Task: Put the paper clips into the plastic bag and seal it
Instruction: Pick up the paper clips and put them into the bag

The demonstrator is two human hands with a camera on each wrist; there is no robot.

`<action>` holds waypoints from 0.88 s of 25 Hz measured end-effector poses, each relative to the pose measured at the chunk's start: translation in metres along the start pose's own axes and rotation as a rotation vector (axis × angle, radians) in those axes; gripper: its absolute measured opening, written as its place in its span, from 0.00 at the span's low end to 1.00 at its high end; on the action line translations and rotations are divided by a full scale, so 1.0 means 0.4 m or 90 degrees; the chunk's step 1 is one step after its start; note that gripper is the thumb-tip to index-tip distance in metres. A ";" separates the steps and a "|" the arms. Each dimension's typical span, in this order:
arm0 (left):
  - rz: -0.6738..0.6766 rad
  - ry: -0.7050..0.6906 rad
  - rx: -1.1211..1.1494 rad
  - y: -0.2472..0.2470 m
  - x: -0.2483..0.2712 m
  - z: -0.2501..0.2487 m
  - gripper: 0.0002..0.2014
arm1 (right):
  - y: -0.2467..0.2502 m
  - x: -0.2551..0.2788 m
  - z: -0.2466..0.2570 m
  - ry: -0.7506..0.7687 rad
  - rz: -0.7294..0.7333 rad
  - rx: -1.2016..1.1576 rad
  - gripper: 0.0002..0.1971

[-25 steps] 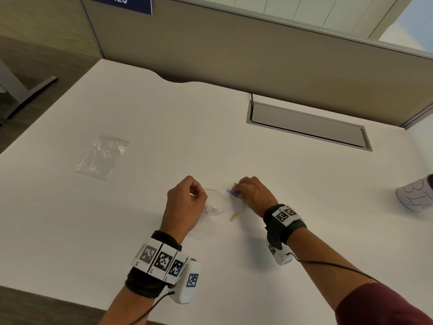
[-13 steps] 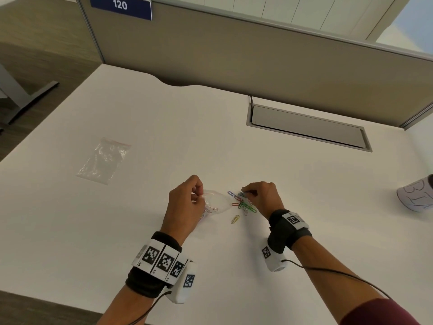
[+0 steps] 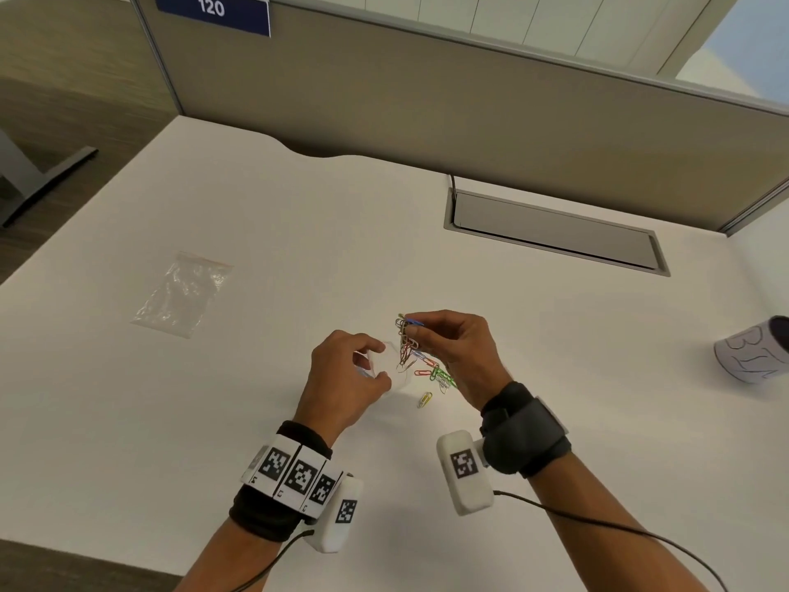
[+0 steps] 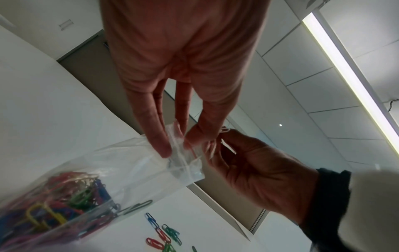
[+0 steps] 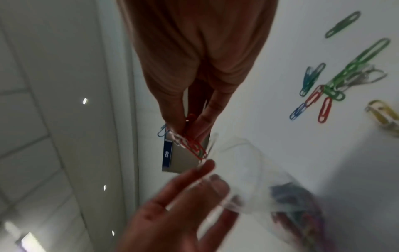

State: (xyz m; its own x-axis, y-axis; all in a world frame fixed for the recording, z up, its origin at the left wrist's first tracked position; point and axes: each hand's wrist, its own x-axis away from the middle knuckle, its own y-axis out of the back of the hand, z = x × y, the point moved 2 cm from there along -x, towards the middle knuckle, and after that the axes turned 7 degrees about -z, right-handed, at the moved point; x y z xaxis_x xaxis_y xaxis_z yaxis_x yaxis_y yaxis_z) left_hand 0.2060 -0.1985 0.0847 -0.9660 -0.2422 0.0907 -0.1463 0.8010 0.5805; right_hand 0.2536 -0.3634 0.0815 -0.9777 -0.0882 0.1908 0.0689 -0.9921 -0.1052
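Observation:
My left hand [image 3: 367, 365] pinches the open mouth of a small clear plastic bag [image 4: 121, 163], which hangs above the white desk [image 3: 256, 249] with several coloured paper clips [image 4: 58, 202] in its bottom. My right hand [image 3: 420, 335] pinches a dangling bunch of paper clips [image 3: 405, 341] right at the bag's mouth [image 5: 235, 153]; that bunch [image 5: 192, 145] is red, blue and white. Several loose clips [image 3: 439, 378] lie on the desk under my right hand, among them a yellow clip [image 3: 424, 399] nearer me. The same loose clips [image 5: 328, 85] show in the right wrist view.
A second clear plastic bag [image 3: 183, 294] lies flat at the left of the desk. A grey cable tray [image 3: 555, 232] is set into the desk at the back right. A white paper cup [image 3: 755, 354] with writing lies at the right edge. A partition wall [image 3: 427, 100] closes the back.
My right hand has lifted a bunch of clips off the desk and brought it up to the bag's mouth. My left hand has raised the bag slightly and holds its mouth open.

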 end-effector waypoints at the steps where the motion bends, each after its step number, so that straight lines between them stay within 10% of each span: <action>1: 0.000 0.003 0.003 0.005 0.000 -0.001 0.19 | -0.012 0.005 -0.006 0.016 0.005 0.024 0.09; 14: -0.005 0.025 0.033 0.012 0.007 0.007 0.22 | -0.093 0.037 -0.018 0.163 0.163 0.638 0.10; 22: -0.018 0.019 0.041 0.007 0.004 0.013 0.18 | -0.065 0.046 -0.017 0.124 0.143 0.419 0.11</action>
State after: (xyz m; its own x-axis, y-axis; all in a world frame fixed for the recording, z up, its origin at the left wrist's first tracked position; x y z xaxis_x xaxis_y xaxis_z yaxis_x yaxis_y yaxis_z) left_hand 0.2029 -0.1936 0.0824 -0.9548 -0.2799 0.0998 -0.1873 0.8274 0.5295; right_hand 0.2324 -0.3387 0.0813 -0.9392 -0.3396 0.0502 0.3180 -0.8054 0.5002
